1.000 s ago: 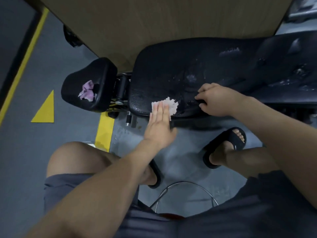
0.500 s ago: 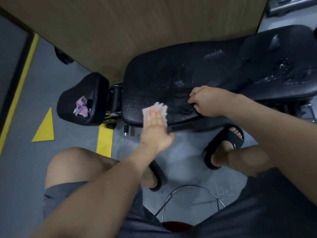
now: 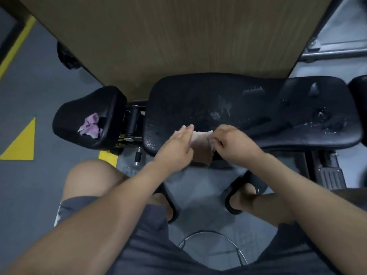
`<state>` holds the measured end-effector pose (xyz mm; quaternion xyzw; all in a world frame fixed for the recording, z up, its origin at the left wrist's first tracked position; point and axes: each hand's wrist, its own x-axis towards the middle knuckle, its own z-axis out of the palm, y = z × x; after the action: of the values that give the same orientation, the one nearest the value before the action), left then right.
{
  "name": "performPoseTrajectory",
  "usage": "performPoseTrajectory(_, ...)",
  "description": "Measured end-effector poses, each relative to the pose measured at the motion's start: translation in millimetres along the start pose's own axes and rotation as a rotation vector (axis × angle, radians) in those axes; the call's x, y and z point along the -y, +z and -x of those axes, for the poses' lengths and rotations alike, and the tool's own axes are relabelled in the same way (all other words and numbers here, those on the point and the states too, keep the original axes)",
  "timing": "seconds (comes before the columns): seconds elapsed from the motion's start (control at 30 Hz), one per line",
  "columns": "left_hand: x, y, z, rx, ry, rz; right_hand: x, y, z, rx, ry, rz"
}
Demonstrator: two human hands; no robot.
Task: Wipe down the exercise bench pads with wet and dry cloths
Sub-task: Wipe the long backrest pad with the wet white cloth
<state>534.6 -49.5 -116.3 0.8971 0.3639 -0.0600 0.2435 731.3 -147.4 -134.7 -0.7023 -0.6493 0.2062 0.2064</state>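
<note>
The cloth (image 3: 201, 147) was draped over the pad's (image 3: 258, 108) near edge, between both hands. Its right edge was pinched by the right hand (image 3: 230, 144), and its left edge was touched by the straight-fingered left hand (image 3: 175, 144).

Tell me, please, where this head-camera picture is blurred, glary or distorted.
Head view: the left hand and the cloth it touches are smeared by motion blur; the right hand, pinching the cloth, is slightly sharper; wet patches on the bench pad glint under dim light; the wide lens splays the edges of the wood panel.
</note>
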Motion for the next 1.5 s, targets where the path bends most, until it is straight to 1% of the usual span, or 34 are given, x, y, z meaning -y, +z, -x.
performPoseTrajectory(0.07, 12, -11, -9, 0.003, -0.12, -0.018, 16, 13, 2, -0.082, 0.032, 0.008)
performPoseTrajectory(0.13, 22, -15, -17, 0.072, -0.192, -0.096, 33, 26, 3, -0.182, 0.063, 0.041)
performPoseTrajectory(0.2, 28, -17, -24, 0.113, -0.235, -0.14, 48, 37, 3, -0.201, 0.099, 0.069)
performPoseTrajectory(0.23, 29, -18, -27, 0.108, -0.255, -0.137, 53, 41, 2, -0.202, 0.104, 0.087)
performPoseTrajectory(0.3, 36, -17, -34, 0.057, -0.283, -0.124, 60, 50, 1, -0.2, 0.105, 0.123)
performPoseTrajectory(0.37, 46, -12, -39, -0.047, -0.302, -0.112, 58, 62, 1, -0.17, 0.112, 0.164)
performPoseTrajectory(0.43, 56, -5, -41, -0.16, -0.326, -0.082, 54, 77, 3, -0.102, 0.172, 0.225)
performPoseTrajectory(0.5, 66, 2, -40, -0.212, -0.345, -0.071, 52, 88, 7, -0.024, 0.224, 0.278)
performPoseTrajectory(0.57, 76, 9, -40, -0.205, -0.341, -0.088, 54, 94, 6, 0.048, 0.257, 0.283)
performPoseTrajectory(0.63, 86, 16, -40, -0.2, -0.322, -0.112, 58, 97, 2, 0.054, 0.282, 0.262)
performPoseTrajectory(0.7, 95, 22, -39, -0.223, -0.29, -0.142, 60, 94, -7, 0.061, 0.276, 0.292)
performPoseTrajectory(0.77, 101, 21, -42, -0.254, -0.254, -0.151, 55, 88, -30, 0.106, 0.281, 0.342)
performPoseTrajectory(0.83, 106, 18, -48, -0.277, -0.227, -0.112, 52, 84, -56, 0.138, 0.296, 0.364)
performPoseTrajectory(0.9, 111, 14, -51, -0.337, -0.211, -0.052, 58, 86, -64, 0.11, 0.322, 0.37)
performPoseTrajectory(1.0, 113, 15, -51, -0.454, -0.199, -0.017, 80, 97, -39, 0.078, 0.303, 0.361)
performPoseTrajectory(1.07, 113, 18, -51, -0.486, -0.206, 0.009, 83, 95, -35, 0.174, 0.299, 0.382)
performPoseTrajectory(1.13, 114, 19, -52, -0.5, -0.213, 0.018, 76, 87, -60, 0.256, 0.331, 0.409)
performPoseTrajectory(1.27, 116, 21, -54, -0.515, -0.226, 0.006, 55, 88, -118, 0.202, 0.358, 0.491)
performPoseTrajectory(1.33, 116, 21, -53, -0.517, -0.226, 0.01, 58, 94, -108, 0.169, 0.332, 0.509)
performPoseTrajectory(1.43, 116, 19, -55, -0.513, -0.239, 0.018, 79, 100, -63, 0.117, 0.257, 0.429)
performPoseTrajectory(1.5, 116, 19, -55, -0.513, -0.248, 0.024, 79, 95, -58, 0.141, 0.246, 0.42)
